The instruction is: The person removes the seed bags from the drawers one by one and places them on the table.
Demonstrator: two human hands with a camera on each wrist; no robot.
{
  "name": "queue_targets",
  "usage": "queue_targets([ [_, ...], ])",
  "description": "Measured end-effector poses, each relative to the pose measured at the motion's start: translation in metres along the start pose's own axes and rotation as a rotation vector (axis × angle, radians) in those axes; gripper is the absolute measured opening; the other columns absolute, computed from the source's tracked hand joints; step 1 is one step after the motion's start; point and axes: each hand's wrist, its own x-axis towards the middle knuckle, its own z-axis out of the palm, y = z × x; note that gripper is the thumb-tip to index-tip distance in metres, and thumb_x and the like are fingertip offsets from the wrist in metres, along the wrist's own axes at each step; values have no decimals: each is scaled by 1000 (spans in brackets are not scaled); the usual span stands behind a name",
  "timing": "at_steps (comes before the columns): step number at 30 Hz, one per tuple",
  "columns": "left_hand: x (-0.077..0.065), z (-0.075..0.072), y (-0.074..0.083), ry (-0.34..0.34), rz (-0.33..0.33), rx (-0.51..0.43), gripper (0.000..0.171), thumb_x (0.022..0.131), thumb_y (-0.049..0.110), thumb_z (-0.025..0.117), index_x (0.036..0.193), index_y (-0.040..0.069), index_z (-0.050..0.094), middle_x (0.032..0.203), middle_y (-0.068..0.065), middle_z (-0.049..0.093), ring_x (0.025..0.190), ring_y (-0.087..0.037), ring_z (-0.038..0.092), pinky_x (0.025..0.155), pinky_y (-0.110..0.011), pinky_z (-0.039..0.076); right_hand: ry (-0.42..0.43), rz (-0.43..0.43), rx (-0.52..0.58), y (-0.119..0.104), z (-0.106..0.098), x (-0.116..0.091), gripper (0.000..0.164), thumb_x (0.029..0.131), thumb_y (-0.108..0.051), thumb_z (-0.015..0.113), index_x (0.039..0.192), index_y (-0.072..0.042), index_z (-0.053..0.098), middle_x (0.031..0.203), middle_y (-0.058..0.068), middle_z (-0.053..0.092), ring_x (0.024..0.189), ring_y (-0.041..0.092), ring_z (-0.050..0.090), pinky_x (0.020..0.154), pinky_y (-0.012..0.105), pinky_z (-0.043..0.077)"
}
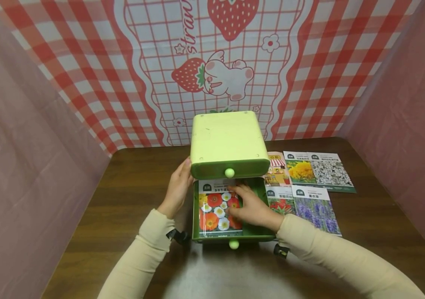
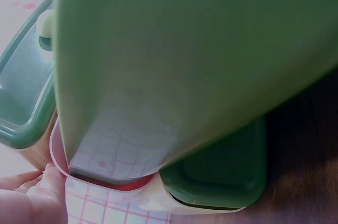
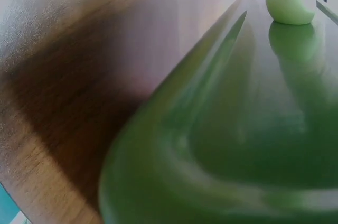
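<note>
A small pale-yellow cabinet (image 1: 229,135) with green drawer fronts stands upright on the table. Below its shut top drawer (image 1: 212,169), a green drawer (image 1: 259,230) is pulled out towards me. In its left part lies a seed packet (image 1: 212,211) picturing red, orange and white flowers. My right hand (image 1: 255,207) reaches into this drawer from the right, its thumb and fingertips touching the packet's right side; the undersides of the fingers are hidden. At the cabinet's left side, my left hand (image 1: 179,187) rests its fingers along the wall, as the left wrist view also shows.
Right of the cabinet lie several more packets: one with purple flowers (image 1: 317,211), one with white flowers (image 1: 330,172), one with yellow flowers (image 1: 302,171), one with red flowers (image 1: 281,203). A pink illustrated card (image 1: 276,170) lies beside them. A checked strawberry cloth (image 1: 152,99) hangs behind.
</note>
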Motion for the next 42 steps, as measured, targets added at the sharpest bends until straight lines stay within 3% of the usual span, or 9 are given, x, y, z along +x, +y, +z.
queue_targets([
  [3, 0, 0, 1, -1, 1, 2, 56, 106, 37, 39, 149, 1, 37, 157, -13, 35, 145, -25, 35, 118, -42, 36, 11, 4, 14, -1, 0, 0, 71, 86, -25, 72, 147, -5, 42, 156, 32, 25, 145, 50, 21, 115, 66, 27],
  [10, 0, 0, 0, -7, 2, 11, 56, 106, 37, 38, 150, 2, 37, 158, -13, 34, 146, -26, 33, 119, -44, 35, 55, -7, 90, -3, -1, 2, 63, 86, -18, 71, 143, -3, 47, 143, 24, 46, 127, 42, 49, 109, 58, 41],
  [19, 0, -1, -1, -15, 4, 7, 56, 106, 38, 38, 149, 2, 37, 157, -14, 35, 146, -26, 34, 119, -44, 35, 56, 50, 203, -8, -6, 3, 56, 92, -17, 65, 143, -3, 46, 145, 22, 47, 135, 40, 43, 113, 58, 36],
  [27, -1, -1, 0, -17, 9, 7, 55, 106, 37, 38, 149, 3, 37, 157, -13, 36, 144, -26, 36, 118, -44, 36, 84, 104, 375, -7, -8, 4, 55, 94, -13, 61, 145, -5, 43, 153, 18, 40, 142, 38, 35, 116, 56, 34],
  [38, -1, -1, 1, -20, 5, 13, 56, 106, 39, 38, 150, 4, 37, 157, -12, 36, 145, -26, 35, 119, -44, 35, 90, 83, 547, -6, -6, 6, 53, 97, -7, 54, 146, 3, 37, 147, 26, 44, 135, 39, 45, 109, 46, 46],
  [42, -1, -1, 1, -20, 1, 22, 57, 106, 40, 38, 150, 5, 38, 157, -11, 35, 146, -25, 34, 119, -44, 35, 92, 113, 605, -3, -7, 7, 54, 98, -7, 51, 148, 5, 33, 144, 28, 47, 128, 38, 53, 102, 42, 52],
])
